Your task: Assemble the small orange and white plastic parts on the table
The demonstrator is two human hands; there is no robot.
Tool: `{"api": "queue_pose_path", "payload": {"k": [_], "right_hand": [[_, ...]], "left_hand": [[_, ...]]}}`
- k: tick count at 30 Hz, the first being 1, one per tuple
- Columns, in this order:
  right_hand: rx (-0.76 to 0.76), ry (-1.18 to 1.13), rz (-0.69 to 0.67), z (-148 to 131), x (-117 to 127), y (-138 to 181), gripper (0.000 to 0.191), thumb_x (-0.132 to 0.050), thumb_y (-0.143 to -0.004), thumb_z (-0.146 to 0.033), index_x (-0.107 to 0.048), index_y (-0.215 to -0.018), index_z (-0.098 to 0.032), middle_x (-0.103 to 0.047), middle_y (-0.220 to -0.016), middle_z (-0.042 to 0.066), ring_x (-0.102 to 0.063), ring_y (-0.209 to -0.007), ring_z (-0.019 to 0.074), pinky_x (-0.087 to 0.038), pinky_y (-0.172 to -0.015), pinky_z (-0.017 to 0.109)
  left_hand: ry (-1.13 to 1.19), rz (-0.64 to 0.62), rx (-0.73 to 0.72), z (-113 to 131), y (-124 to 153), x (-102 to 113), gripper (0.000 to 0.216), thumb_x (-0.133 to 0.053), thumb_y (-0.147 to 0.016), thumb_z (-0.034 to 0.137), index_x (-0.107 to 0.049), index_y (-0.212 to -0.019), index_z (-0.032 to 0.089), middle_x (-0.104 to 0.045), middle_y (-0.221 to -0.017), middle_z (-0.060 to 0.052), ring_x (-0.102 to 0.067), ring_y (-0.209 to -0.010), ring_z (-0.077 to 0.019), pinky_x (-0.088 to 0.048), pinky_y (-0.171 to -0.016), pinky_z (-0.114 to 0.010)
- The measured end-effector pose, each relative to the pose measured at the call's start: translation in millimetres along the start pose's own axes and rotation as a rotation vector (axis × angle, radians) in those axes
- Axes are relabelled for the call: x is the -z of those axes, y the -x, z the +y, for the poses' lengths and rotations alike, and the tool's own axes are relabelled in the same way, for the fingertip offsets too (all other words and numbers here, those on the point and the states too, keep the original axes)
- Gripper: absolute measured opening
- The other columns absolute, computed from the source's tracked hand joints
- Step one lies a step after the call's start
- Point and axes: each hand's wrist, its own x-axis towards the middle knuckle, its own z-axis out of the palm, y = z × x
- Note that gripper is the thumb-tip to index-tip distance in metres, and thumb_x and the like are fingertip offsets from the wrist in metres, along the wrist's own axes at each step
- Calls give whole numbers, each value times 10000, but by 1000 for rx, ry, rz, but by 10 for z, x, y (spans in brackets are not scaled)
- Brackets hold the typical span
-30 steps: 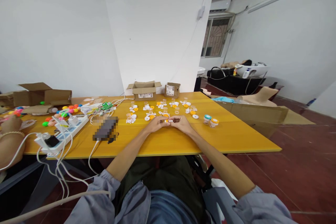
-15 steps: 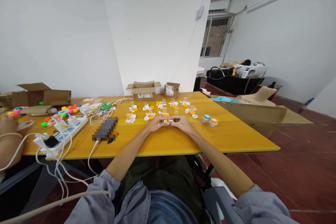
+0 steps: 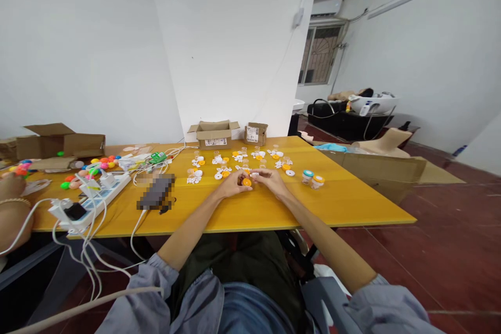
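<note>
Over the table, my left hand [image 3: 232, 185] grips a round orange lid [image 3: 246, 182] by its edge, its flat face turned toward me. Close beside it, my right hand [image 3: 273, 181] pinches a small white piece [image 3: 255, 174] between thumb and fingers; its exact kind is too small to tell. Beyond the hands, small groups of clear cups, white discs, orange lids and little white pieces [image 3: 194, 180] lie in rows. A white disc [image 3: 290, 173] rests right of my right hand. Two lidded jars stand farther right, one with a teal lid [image 3: 308, 173], one with an orange lid [image 3: 319, 179].
Cardboard boxes [image 3: 215, 135] stand along the table's back edge. To the left are a power strip [image 3: 99, 201] with cables, a blurred dark device [image 3: 156, 192] and coloured balls [image 3: 105, 162]. Another person's arm [image 3: 15, 209] reaches in at far left.
My left hand has turned the orange lid so that its round face shows. My right hand has drawn slightly away from it, with the white piece in its fingers.
</note>
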Motion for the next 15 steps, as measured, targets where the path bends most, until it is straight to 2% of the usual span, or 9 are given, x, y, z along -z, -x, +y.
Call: {"api": "queue_pose_path", "payload": {"k": [7,11,15], "right_hand": [[-16,-61,6,19,2,-8,393,-859,-566,-470,-736,-841,-216,-741,-753,26,-704,-692,199,-592,-713,356],[-12,-58,33,26,-3,-1,385,-863,-574,-475,-672,-781,-214,-726,-730,24,-705,-676,197,-601,-687,346],[31,-13,31,40,6,-7,383,-829,-623,-518,-689,-806,-212,-729,-771,35,-702,-688,200,-605,-683,354]], "left_hand": [[-165,-7,-19,13,12,17,271,-792,-656,234,-570,-801,182,-534,-707,42,-483,-653,-117,-406,-631,-243],[-243,7,-47,32,19,17,246,-772,-668,242,-572,-798,182,-552,-741,30,-490,-666,-124,-405,-630,-247],[-313,14,-71,23,19,20,237,-756,-670,260,-572,-801,188,-562,-771,21,-505,-704,-137,-427,-663,-257]]}}
